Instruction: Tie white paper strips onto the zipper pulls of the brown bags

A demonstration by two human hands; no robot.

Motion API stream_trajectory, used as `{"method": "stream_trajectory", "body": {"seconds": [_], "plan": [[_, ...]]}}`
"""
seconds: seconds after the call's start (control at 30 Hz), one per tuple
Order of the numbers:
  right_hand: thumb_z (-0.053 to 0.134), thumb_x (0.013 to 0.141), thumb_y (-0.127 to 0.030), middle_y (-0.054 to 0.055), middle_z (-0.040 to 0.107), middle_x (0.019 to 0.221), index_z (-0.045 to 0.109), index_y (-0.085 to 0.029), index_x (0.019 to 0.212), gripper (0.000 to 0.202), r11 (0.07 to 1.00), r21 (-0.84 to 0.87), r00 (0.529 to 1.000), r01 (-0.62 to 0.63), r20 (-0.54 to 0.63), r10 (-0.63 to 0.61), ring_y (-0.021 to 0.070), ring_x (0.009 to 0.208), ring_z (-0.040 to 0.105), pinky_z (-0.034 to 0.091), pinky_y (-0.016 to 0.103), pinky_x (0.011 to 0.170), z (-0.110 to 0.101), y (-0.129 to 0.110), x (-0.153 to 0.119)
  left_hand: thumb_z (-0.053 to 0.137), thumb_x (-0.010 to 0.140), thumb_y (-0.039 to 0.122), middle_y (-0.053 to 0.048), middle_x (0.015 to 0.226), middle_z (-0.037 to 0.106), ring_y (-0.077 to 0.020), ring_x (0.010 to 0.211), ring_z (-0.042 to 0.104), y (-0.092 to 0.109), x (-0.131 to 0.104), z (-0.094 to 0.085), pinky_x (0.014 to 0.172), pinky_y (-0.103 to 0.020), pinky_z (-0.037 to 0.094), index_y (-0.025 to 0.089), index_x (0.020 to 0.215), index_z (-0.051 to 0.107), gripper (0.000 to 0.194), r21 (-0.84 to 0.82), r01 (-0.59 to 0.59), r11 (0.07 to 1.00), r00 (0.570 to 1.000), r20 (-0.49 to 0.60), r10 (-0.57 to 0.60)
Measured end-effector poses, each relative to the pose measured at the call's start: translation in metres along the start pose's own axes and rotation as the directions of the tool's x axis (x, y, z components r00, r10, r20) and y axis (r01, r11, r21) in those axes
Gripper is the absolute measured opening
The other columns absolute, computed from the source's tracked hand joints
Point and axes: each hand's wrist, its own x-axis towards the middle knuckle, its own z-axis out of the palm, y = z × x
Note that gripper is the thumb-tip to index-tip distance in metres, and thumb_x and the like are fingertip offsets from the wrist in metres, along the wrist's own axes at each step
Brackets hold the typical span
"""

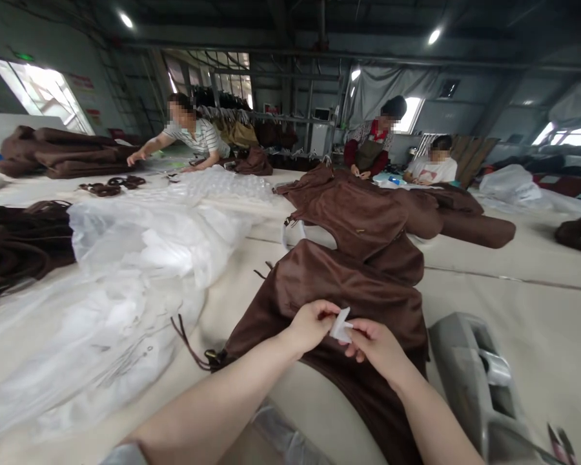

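Observation:
Between my two hands is a small folded piece of white paper or film (341,325); its exact kind is hard to make out. The fingers of my left hand (313,326) pinch its left side, and my right hand (372,341) grips its lower right side. Both hands are above a dark brown bag (300,278) that lies on the table, its strap curving toward me. At the bag's left corner, a dark cord (188,345) with a fastener trails onto the tabletop.
More brown bags (363,206) lie beyond. Clear plastic sheeting (140,258) spreads across the left, beside brown straps (24,239). A grey metal device (479,381) stands by my right arm. Several co-workers, one in a striped shirt (206,139), are across the table.

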Motion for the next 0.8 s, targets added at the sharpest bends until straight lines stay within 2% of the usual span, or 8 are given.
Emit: {"method": "stream_trajectory", "body": {"seconds": [0.2, 0.3, 0.4, 0.47, 0.57, 0.63, 0.7, 0.8], "plan": [[0.056, 0.08, -0.042, 0.0, 0.067, 0.066, 0.062, -0.018, 0.075, 0.025, 0.986, -0.161, 0.998, -0.037, -0.046, 0.03, 0.0116, 0.054, 0.061, 0.044, 0.02, 0.047, 0.003, -0.01, -0.007, 0.052, 0.08, 0.028, -0.001, 0.072, 0.064, -0.0126, 0.064, 0.058, 0.001, -0.004, 0.002, 0.061, -0.022, 0.046, 0.015, 0.087, 0.064, 0.019, 0.124, -0.069, 0.99, 0.993, 0.102, 0.056], [0.056, 0.08, -0.044, 0.0, 0.068, 0.068, 0.061, -0.019, 0.075, 0.026, 0.984, -0.165, 0.996, -0.071, -0.058, 0.062, 0.0118, 0.056, 0.062, 0.044, 0.02, 0.047, 0.003, -0.013, -0.01, 0.034, 0.087, 0.055, -0.004, 0.068, 0.062, -0.0141, 0.059, 0.057, 0.004, -0.005, 0.003, 0.052, -0.023, 0.044, 0.013, 0.091, 0.062, 0.05, -0.002, 0.104, 0.995, 0.988, 0.115, -0.103], [0.056, 0.08, -0.045, 0.001, 0.068, 0.069, 0.061, -0.019, 0.077, 0.027, 0.983, -0.16, 0.995, -0.088, -0.064, 0.078, 0.0121, 0.056, 0.062, 0.044, 0.02, 0.048, 0.0, -0.014, -0.012, 0.014, 0.079, 0.077, -0.009, 0.078, 0.064, -0.0178, 0.062, 0.061, 0.008, -0.005, 0.002, 0.047, -0.024, 0.043, 0.012, 0.096, 0.06, 0.082, -0.126, 0.347, 0.929, 0.901, 0.319, -0.294], [0.057, 0.08, -0.044, 0.001, 0.067, 0.068, 0.061, -0.019, 0.079, 0.026, 0.982, -0.164, 0.994, -0.088, -0.078, 0.076, 0.012, 0.056, 0.061, 0.045, 0.02, 0.049, -0.004, -0.013, -0.012, 0.017, 0.074, 0.082, -0.01, 0.085, 0.064, -0.0197, 0.068, 0.063, 0.011, -0.006, 0.001, 0.05, -0.027, 0.046, 0.013, 0.097, 0.06, 0.085, -0.076, 0.384, 0.92, 0.843, 0.437, -0.315], [0.06, 0.078, -0.045, 0.0, 0.066, 0.067, 0.062, -0.019, 0.083, 0.027, 0.983, -0.178, 0.993, -0.055, -0.109, 0.036, 0.0118, 0.056, 0.06, 0.047, 0.021, 0.051, -0.014, -0.009, -0.012, 0.045, 0.07, 0.076, -0.008, 0.085, 0.063, -0.0185, 0.069, 0.061, 0.021, -0.014, -0.003, 0.055, -0.027, 0.047, 0.015, 0.093, 0.062, 0.068, 0.229, 0.138, 0.964, 0.875, 0.428, -0.227], [0.06, 0.077, -0.049, 0.0, 0.066, 0.068, 0.063, -0.018, 0.084, 0.032, 0.984, -0.176, 0.99, -0.029, -0.142, 0.004, 0.0122, 0.056, 0.06, 0.047, 0.022, 0.051, -0.021, -0.007, -0.012, 0.066, 0.062, 0.063, -0.005, 0.082, 0.064, -0.018, 0.07, 0.06, 0.03, -0.022, -0.009, 0.059, -0.027, 0.045, 0.017, 0.089, 0.064, 0.053, 0.491, -0.171, 0.855, 0.896, 0.438, -0.073], [0.06, 0.076, -0.054, 0.001, 0.066, 0.069, 0.064, -0.018, 0.084, 0.037, 0.985, -0.169, 0.981, -0.026, -0.192, -0.007, 0.0127, 0.057, 0.061, 0.047, 0.022, 0.051, -0.027, -0.006, -0.013, 0.078, 0.054, 0.047, -0.003, 0.079, 0.065, -0.0179, 0.069, 0.059, 0.041, -0.031, -0.016, 0.06, -0.026, 0.043, 0.02, 0.083, 0.067, 0.04, 0.634, -0.412, 0.655, 0.844, 0.536, 0.012], [0.061, 0.075, -0.058, 0.003, 0.067, 0.069, 0.065, -0.018, 0.086, 0.042, 0.986, -0.165, 0.97, -0.033, -0.245, -0.008, 0.0135, 0.058, 0.061, 0.047, 0.022, 0.051, -0.033, -0.005, -0.013, 0.079, 0.054, 0.03, 0.0, 0.073, 0.066, -0.0172, 0.065, 0.06, 0.05, -0.044, -0.019, 0.056, -0.025, 0.041, 0.025, 0.075, 0.069, 0.024, 0.674, -0.55, 0.493, 0.742, 0.665, -0.082]]}}
